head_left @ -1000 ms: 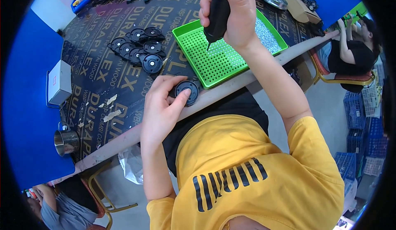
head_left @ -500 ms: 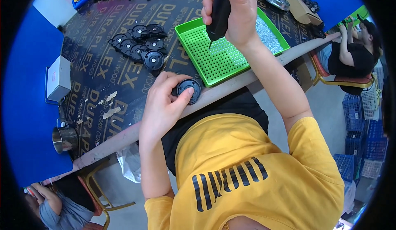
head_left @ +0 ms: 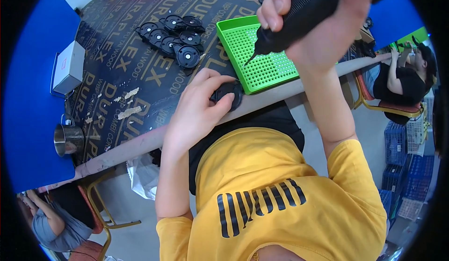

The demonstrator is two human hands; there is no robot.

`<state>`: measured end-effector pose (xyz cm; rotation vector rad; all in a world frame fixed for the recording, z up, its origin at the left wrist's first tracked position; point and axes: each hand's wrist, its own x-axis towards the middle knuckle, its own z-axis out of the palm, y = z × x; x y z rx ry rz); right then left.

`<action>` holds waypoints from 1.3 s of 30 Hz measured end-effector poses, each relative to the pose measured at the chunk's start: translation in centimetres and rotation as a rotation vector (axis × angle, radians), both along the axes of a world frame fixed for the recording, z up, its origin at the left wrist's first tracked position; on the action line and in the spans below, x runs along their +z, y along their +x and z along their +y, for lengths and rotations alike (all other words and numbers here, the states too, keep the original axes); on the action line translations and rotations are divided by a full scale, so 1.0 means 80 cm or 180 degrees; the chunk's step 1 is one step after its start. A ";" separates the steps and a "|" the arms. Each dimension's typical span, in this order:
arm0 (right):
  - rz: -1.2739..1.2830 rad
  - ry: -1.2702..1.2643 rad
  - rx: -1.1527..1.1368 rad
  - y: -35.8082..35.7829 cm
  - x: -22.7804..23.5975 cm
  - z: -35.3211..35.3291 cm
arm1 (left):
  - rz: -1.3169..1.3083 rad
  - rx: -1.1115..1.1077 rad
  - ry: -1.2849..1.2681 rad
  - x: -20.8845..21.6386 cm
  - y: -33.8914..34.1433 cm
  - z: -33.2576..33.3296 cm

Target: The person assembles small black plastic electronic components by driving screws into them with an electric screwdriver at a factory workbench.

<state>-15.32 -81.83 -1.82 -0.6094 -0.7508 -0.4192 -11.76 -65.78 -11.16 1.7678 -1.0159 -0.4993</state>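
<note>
My left hand grips a round black plastic part at the table's front edge, thumb on its top and fingers around its far side. Raised over the green tray, my right hand is wrapped round a black electric screwdriver. Its thin tip points down and to the left, above the tray and apart from the part. A cluster of similar round black parts, each with a pale centre, lies on the table beyond my left hand.
The green perforated tray stands right of my left hand. At the left are a white box and a metal cup. Torn scraps lie on the dark printed table. Other people sit at far left and far right.
The screwdriver in my right hand has swung toward the right and now tilts more. My left hand still holds the round part. The whole view has shifted slightly.
</note>
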 end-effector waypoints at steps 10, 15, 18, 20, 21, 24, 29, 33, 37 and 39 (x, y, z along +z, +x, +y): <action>0.1183 -0.1083 -0.1748 -0.026 -0.039 0.034 | 0.0028 0.0019 -0.0129 -0.006 0.001 0.001; 0.0704 -0.1458 -0.1545 -0.026 -0.049 0.027 | 0.0085 0.0038 -0.0116 -0.009 0.001 0.001; 0.0745 -0.1508 -0.1542 -0.025 -0.052 0.029 | 0.0061 0.0044 -0.0122 -0.008 0.002 0.002; 0.0787 -0.1557 -0.1555 -0.025 -0.053 0.030 | 0.0108 0.0032 -0.0046 -0.005 0.001 0.002; 0.0809 -0.1582 -0.1566 -0.025 -0.054 0.030 | 0.0108 0.0022 -0.0049 -0.004 0.002 0.002; 0.0871 -0.1650 -0.1576 -0.025 -0.055 0.030 | -0.0019 0.0016 0.0106 -0.001 0.002 0.003; 0.0800 -0.1598 -0.1462 -0.024 -0.057 0.030 | 0.0025 0.0025 0.0066 -0.001 0.002 0.002; 0.0752 -0.1589 -0.1392 -0.026 -0.058 0.031 | -0.0075 0.0078 -0.0058 -0.002 0.000 0.002; 0.0610 -0.1653 -0.1378 -0.021 -0.065 0.034 | 0.0082 0.0160 -0.0095 -0.006 0.001 0.004; 0.0710 -0.1684 -0.1518 -0.022 -0.061 0.035 | 0.0182 0.0113 -0.0052 -0.008 0.003 0.002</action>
